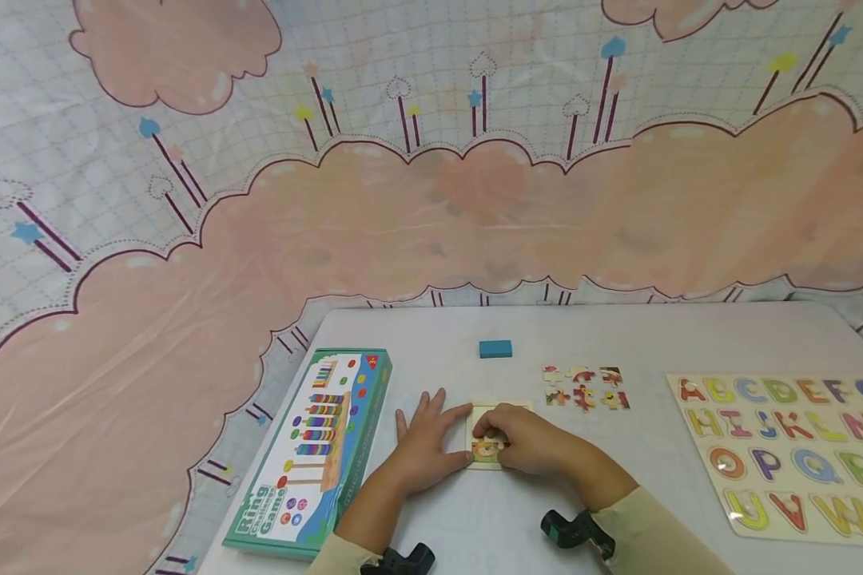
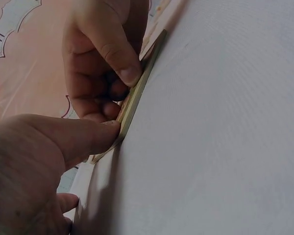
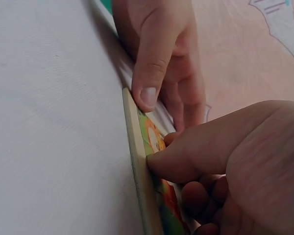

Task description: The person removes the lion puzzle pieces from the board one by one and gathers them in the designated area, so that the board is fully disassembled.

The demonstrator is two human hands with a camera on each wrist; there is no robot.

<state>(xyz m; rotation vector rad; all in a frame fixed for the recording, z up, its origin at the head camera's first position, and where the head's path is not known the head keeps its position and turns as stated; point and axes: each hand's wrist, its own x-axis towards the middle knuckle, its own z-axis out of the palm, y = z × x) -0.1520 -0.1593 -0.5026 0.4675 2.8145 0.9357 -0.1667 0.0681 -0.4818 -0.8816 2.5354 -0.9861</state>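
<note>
A small wooden jigsaw board (image 1: 499,467) with a pale frame lies flat on the white table, partly hidden under the hands. Part of a picture with an orange animal face on green (image 3: 154,133) shows inside it. My left hand (image 1: 424,447) has its fingers spread, with thumb and index fingertip at the board's left edge. Over the board, my right hand (image 1: 535,439) curls its fingers and thumb onto a puzzle piece (image 1: 499,438), which the fingers mostly cover. In the right wrist view, the right thumb (image 3: 181,152) presses close along the board's near edge.
Several loose jigsaw pieces (image 1: 582,397) lie behind and right of the board. A blue block (image 1: 495,349) sits farther back. On the left is a boxed ring counting game (image 1: 316,447); on the right, an alphabet board (image 1: 784,455). A patterned cloth (image 1: 403,224) hangs behind.
</note>
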